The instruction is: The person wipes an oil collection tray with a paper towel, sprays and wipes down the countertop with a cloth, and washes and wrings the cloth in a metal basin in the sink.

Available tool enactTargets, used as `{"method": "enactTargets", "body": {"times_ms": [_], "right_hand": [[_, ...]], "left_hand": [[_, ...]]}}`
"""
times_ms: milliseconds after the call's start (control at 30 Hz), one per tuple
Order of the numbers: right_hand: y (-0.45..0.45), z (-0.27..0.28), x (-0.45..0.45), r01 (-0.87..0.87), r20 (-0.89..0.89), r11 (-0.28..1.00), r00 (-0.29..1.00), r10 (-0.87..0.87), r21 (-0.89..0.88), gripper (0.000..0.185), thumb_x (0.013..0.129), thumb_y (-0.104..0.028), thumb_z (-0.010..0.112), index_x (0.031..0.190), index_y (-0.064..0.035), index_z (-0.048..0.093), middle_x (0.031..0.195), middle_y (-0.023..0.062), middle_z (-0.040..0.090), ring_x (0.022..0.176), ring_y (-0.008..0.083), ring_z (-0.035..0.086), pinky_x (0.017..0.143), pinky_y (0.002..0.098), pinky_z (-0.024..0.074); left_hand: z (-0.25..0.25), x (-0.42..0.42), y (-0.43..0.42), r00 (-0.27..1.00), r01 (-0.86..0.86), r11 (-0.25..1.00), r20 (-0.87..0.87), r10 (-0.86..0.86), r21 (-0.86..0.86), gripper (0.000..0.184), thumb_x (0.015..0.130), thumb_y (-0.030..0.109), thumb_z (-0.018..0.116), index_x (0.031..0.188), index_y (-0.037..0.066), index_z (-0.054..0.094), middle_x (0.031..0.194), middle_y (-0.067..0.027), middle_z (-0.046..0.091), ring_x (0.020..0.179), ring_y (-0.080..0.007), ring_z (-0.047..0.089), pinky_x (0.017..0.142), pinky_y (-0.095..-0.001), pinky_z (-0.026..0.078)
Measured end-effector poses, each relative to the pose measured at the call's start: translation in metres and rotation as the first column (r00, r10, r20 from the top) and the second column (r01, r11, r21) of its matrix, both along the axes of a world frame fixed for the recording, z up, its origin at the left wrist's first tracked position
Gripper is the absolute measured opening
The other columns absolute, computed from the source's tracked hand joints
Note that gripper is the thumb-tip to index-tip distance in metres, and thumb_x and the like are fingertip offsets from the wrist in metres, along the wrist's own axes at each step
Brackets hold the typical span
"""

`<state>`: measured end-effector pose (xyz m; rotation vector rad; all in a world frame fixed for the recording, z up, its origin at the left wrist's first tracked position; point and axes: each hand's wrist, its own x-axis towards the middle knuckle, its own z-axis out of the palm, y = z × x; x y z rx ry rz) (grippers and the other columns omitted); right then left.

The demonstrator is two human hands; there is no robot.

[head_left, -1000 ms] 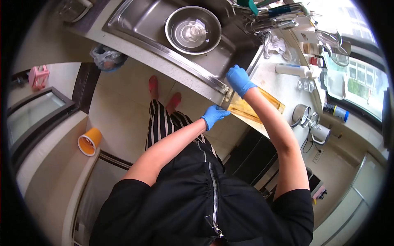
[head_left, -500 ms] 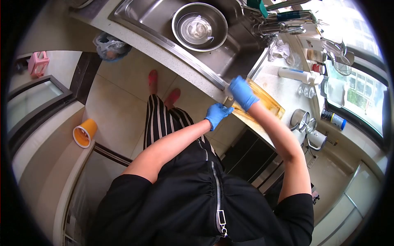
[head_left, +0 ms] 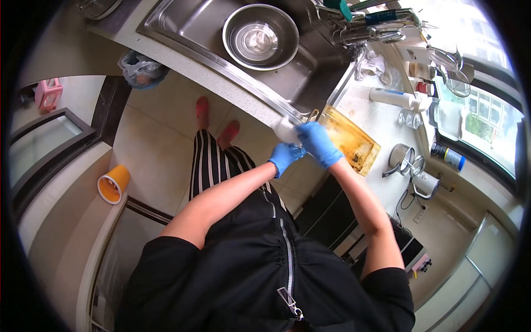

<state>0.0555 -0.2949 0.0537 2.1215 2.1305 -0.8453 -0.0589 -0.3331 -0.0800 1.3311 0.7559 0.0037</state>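
My right hand, in a blue glove, is closed around a white bottle at the counter's front edge by the sink. The glove hides part of the bottle. My left hand, also gloved in blue, is just below and beside the right one. Its fingers are curled together, and what they hold, if anything, is hidden. On the counter to the right of my right hand lies an amber, see-through tray-like panel with brown stains.
A steel basin with clear water-like contents stands in the metal sink. Along the window side are a white bottle lying down, small glass jars, a metal pot and a utensil holder. An orange bin stands at left.
My right hand has come down and left with the white bottle, closer to my left hand, uncovering more of the amber panel. My left hand has shifted slightly left and down.
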Motion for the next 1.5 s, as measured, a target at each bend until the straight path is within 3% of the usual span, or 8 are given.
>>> {"method": "enactTargets", "body": {"times_ms": [33, 267, 400, 533, 800, 1033, 1200, 1500], "right_hand": [[0.004, 0.015, 0.004, 0.354, -0.169, 0.934, 0.919, -0.356, -0.043, 0.025, 0.065, -0.005, 0.061, 0.090, 0.0011, 0.060, 0.082, 0.0183, 0.061, 0.076, 0.0254, 0.061, 0.069, 0.0308, 0.0474], [0.002, 0.030, 0.018, 0.608, -0.609, 0.778, 0.559, -0.563, -0.160, 0.024, 0.078, -0.013, 0.063, 0.098, 0.0000, 0.059, 0.088, 0.0020, 0.062, 0.078, 0.0086, 0.053, 0.073, 0.0225, 0.0434], [0.030, 0.032, 0.035, 0.768, -0.648, 0.561, 0.262, -0.715, -0.308, 0.015, 0.080, -0.012, 0.062, 0.090, -0.0018, 0.061, 0.085, 0.0016, 0.061, 0.077, 0.0068, 0.054, 0.070, 0.0208, 0.0439], [0.028, 0.061, 0.087, 0.805, -0.787, 0.470, 0.005, -0.616, -0.363, 0.017, 0.083, -0.013, 0.056, 0.097, -0.0022, 0.058, 0.084, 0.0030, 0.061, 0.075, 0.0095, 0.057, 0.065, 0.0208, 0.0448], [-0.081, 0.086, 0.108, 0.879, -0.828, 0.319, -0.135, -0.545, -0.354, 0.026, 0.082, -0.012, 0.053, 0.105, -0.0011, 0.054, 0.089, 0.0076, 0.061, 0.077, 0.0136, 0.057, 0.065, 0.0234, 0.0453], [-0.175, 0.071, 0.082, 0.948, -0.888, 0.028, -0.287, -0.359, -0.318, 0.023, 0.081, -0.006, 0.055, 0.103, 0.0006, 0.055, 0.096, 0.0093, 0.060, 0.089, 0.0178, 0.057, 0.080, 0.0275, 0.0443], [-0.193, 0.074, 0.088, 0.971, -0.824, -0.155, -0.236, -0.515, -0.181, 0.024, 0.081, -0.007, 0.056, 0.104, 0.0016, 0.056, 0.095, 0.0083, 0.060, 0.083, 0.0138, 0.057, 0.075, 0.0242, 0.0451], [-0.126, 0.083, 0.162, 0.754, -0.375, 0.395, 0.621, -0.688, 0.525, 0.024, 0.076, 0.001, 0.051, 0.097, -0.0024, 0.062, 0.095, 0.0137, 0.062, 0.086, 0.0250, 0.059, 0.077, 0.0301, 0.0452]], "left_hand": [[0.030, -0.008, 0.019, 0.993, -0.118, 0.825, -0.066, 0.097, -0.553, 0.020, 0.077, 0.023, 0.065, 0.083, 0.004, 0.059, 0.073, -0.0033, 0.060, 0.058, -0.0117, 0.055, 0.054, -0.0265, 0.044], [0.103, -0.028, 0.099, 0.750, -0.588, 0.757, 0.158, 0.642, -0.284, 0.020, 0.086, 0.017, 0.052, 0.095, 0.001, 0.057, 0.089, -0.0047, 0.060, 0.071, -0.0104, 0.058, 0.063, -0.0214, 0.047], [0.093, -0.012, 0.093, 0.875, -0.198, 0.707, 0.203, 0.439, -0.679, 0.022, 0.088, 0.016, 0.048, 0.104, 0.004, 0.057, 0.092, -0.0041, 0.060, 0.078, -0.0099, 0.057, 0.069, -0.0214, 0.045], [0.075, -0.003, 0.094, 0.858, -0.404, 0.733, 0.052, 0.512, -0.548, 0.019, 0.085, 0.020, 0.051, 0.093, 0.006, 0.061, 0.082, -0.0057, 0.062, 0.071, -0.0135, 0.057, 0.065, -0.0257, 0.046], [0.072, 0.056, 0.120, 0.958, 0.288, 0.924, -0.072, -0.279, 0.252, 0.044, 0.076, 0.047, 0.059, 0.077, 0.003, 0.062, 0.069, -0.0111, 0.060, 0.063, -0.0204, 0.055, 0.063, -0.0336, 0.044], [0.066, 0.075, 0.116, 0.941, 0.331, 0.939, -0.038, -0.335, -0.093, 0.040, 0.074, 0.040, 0.066, 0.073, 0.001, 0.062, 0.062, -0.0008, 0.053, 0.058, -0.0092, 0.043, 0.056, -0.0245, 0.039], [0.118, 0.067, 0.106, 0.986, 0.152, 0.918, -0.008, -0.167, -0.367, 0.027, 0.080, 0.030, 0.062, 0.094, 0.007, 0.059, 0.082, 0.0012, 0.058, 0.069, -0.0082, 0.051, 0.064, -0.0230, 0.042], [0.164, 0.032, 0.076, 0.972, 0.030, 0.977, 0.234, 0.020, -0.209, 0.015, 0.078, 0.011, 0.064, 0.091, 0.006, 0.058, 0.078, 0.0056, 0.050, 0.068, -0.0029, 0.043, 0.061, -0.0186, 0.037]]}}
